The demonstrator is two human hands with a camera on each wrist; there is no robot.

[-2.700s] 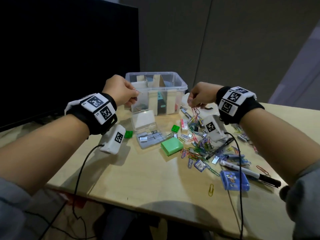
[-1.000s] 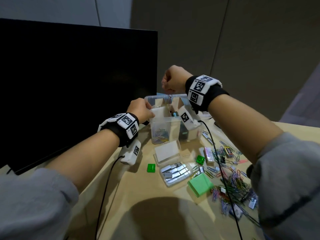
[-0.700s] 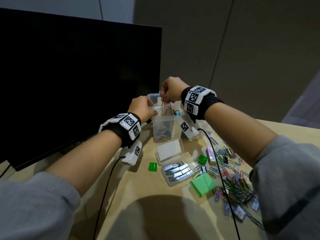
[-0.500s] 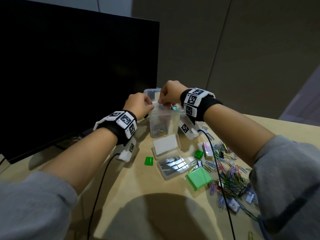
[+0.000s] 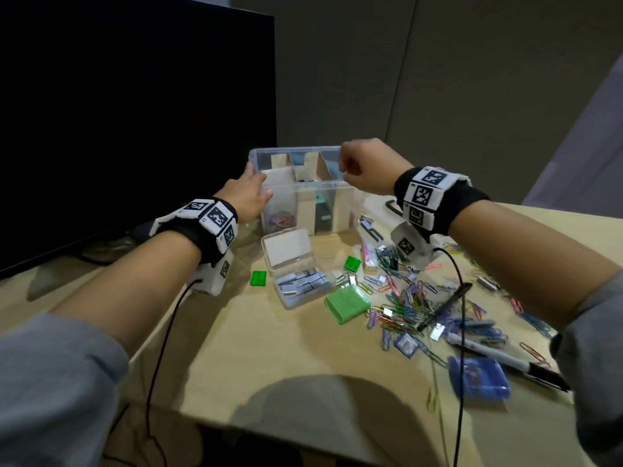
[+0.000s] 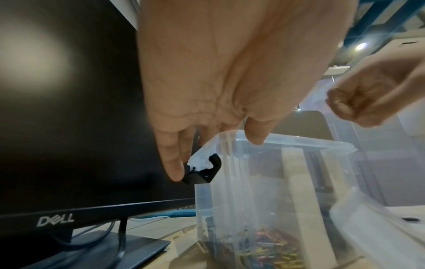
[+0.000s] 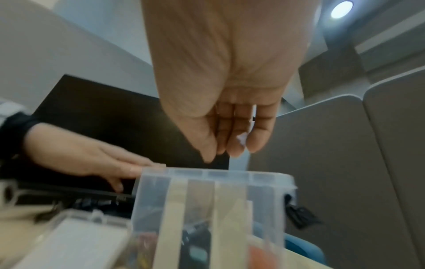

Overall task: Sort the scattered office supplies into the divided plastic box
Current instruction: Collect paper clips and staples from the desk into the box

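- Head view is showing the left hand (image 5: 247,197) lying flat, fingers straight, against the left end of the divided plastic box (image 5: 305,192), which is standing near the far edge of the worktop (image 5: 256,352), in front of a dark Dell monitor (image 5: 135,123).
- The right hand (image 5: 365,166) is hanging over the box's right end with fingers curled together; whether it is pinching anything I cannot tell, since the right wrist view is blurred.
- The left wrist view is showing one fingertip (image 6: 174,171) touching the box's black latch (image 6: 203,172) at the rim; coloured paper clips are already lying in the left compartment.
- Risks, as I judge them: the light box is likely sliding or tipping if the left hand is pushing unevenly, spilling sorted clips; and anything small dropped from this height could be landing in the wrong compartment.
- Most of the sorting looks undone: a heap of paper clips (image 5: 408,305) is lying toward the right edge, tangled with a black pen (image 5: 445,305) and a marker (image 5: 505,355).
- An open clear staple case (image 5: 296,267) and a green case (image 5: 347,303) are sitting between the box and the near edge, in the way of reaching arms, and the wrist cables (image 5: 460,315) are trailing across the pile.
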